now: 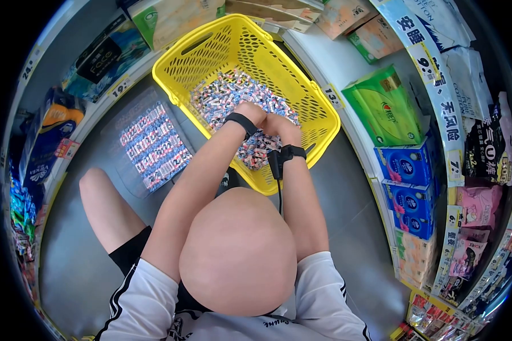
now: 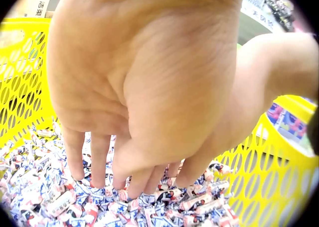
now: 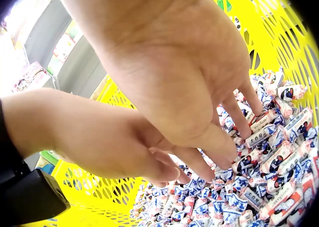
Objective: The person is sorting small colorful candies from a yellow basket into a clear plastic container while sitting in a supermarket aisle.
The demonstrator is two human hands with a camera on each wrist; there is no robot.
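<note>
Head view: crouching on a shop floor between shelves (image 1: 352, 131) of tissue packs (image 1: 384, 108), bent over a yellow basket (image 1: 324, 108) of rigid perforated plastic; sinking left grip (image 1: 251, 112) and right grip (image 1: 274, 122), touching side by side, into the heap of wrapped candies (image 1: 222, 94) covering the basket's bottom; just beside the basket on the floor, a flat clear bag (image 1: 151, 145) of the same candies. Left wrist view: left grip (image 2: 124, 87) palm down, fingers (image 2: 79, 162) straight and slightly spread, tips buried among the candies (image 2: 60, 202), pinching nothing; right grip (image 2: 264, 77) pressed alongside; behind, the basket's lattice wall (image 2: 20, 87), smooth and glossy. Right wrist view: right grip (image 3: 164, 62) likewise spread, fingers (image 3: 239, 120) stretched out and resting on the candies (image 3: 269, 182), curled round none; left grip (image 3: 89, 132) tucked beneath it, fingertips down in the pile. Handling, as a judgement: small, light, firm little cylinders in slick waxy paper twisted at both ends, white with blue and red print; loose and slippery in bulk, apt to slide through spread fingers; probably not fragile, though crumpling easily at the wrapper; best lifted by scooping from underneath with both palms cupped together, or singly by pinching the firm middle rather than the twisted tails.
</note>
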